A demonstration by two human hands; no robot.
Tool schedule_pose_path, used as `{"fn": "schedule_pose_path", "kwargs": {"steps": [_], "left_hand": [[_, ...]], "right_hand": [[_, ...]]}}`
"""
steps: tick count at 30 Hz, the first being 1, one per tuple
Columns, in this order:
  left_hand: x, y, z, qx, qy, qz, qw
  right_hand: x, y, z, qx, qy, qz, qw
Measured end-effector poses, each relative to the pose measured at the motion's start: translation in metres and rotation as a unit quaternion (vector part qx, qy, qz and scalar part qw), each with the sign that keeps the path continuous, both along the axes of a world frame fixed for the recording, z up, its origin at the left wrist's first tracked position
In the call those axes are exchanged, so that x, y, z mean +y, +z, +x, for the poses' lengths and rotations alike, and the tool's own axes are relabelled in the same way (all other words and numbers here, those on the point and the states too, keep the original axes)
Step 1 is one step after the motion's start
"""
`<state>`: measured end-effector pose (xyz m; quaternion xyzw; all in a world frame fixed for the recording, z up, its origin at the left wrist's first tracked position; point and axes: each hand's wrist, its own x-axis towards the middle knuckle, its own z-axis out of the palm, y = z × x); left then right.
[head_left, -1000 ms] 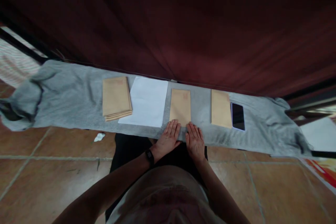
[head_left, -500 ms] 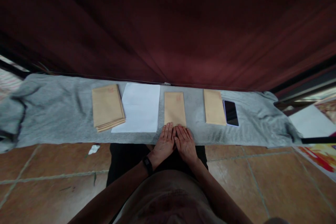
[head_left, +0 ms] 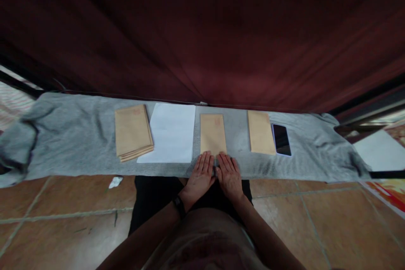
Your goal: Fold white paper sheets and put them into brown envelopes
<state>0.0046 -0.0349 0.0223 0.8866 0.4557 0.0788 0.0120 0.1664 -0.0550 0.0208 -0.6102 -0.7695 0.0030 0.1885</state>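
A brown paper envelope [head_left: 213, 134] lies flat on the grey cloth in front of me, with faint red print near its top right corner. Across its near edge rest the fingers of my left hand [head_left: 200, 174], stretched out and lying flat. My right hand [head_left: 230, 175] lies beside it, also flat, its fingertips on the same edge. A small gap separates the two hands. Left of the envelope is white paper [head_left: 174, 135], partly covered by a stack of brown envelopes [head_left: 133, 131]. Neither hand grips anything.
To the right, more brown envelopes [head_left: 260, 133] lie beside a phone [head_left: 281, 140] with a dark screen. Grey cloth [head_left: 72, 135] covers the narrow table. A dark red curtain [head_left: 202, 50] hangs behind it. White scrap [head_left: 115, 182] lies on the tiled floor.
My hands have moved slightly apart along the envelope's near edge, both still flat. The whole view has shifted a little; the envelopes, paper and phone keep their places on the cloth.
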Motion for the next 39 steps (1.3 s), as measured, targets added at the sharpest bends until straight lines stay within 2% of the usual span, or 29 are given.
{"fn": "schedule_pose_path", "kwargs": {"steps": [3,7,12,21,25,39], "left_hand": [[-0.001,0.004,0.004,-0.025,0.016,0.001,1.000],[0.001,0.013,0.013,-0.060,0.001,-0.019,0.998],[0.019,0.014,0.021,-0.078,-0.013,-0.041,0.996],[0.062,0.004,0.035,-0.068,-0.036,-0.037,0.996],[0.083,0.005,0.040,-0.061,-0.048,-0.036,0.996],[0.177,-0.001,0.059,-0.074,-0.023,-0.022,0.997]], "right_hand": [[0.000,0.000,0.000,0.002,-0.001,0.000,1.000],[0.000,-0.003,0.002,0.001,0.014,0.002,1.000],[-0.001,-0.011,0.003,-0.002,0.012,0.007,1.000],[-0.003,-0.008,0.003,-0.014,0.031,0.007,0.999],[-0.001,-0.006,0.001,0.008,0.004,0.005,1.000],[0.002,-0.004,-0.001,0.015,-0.007,0.007,1.000]]}}
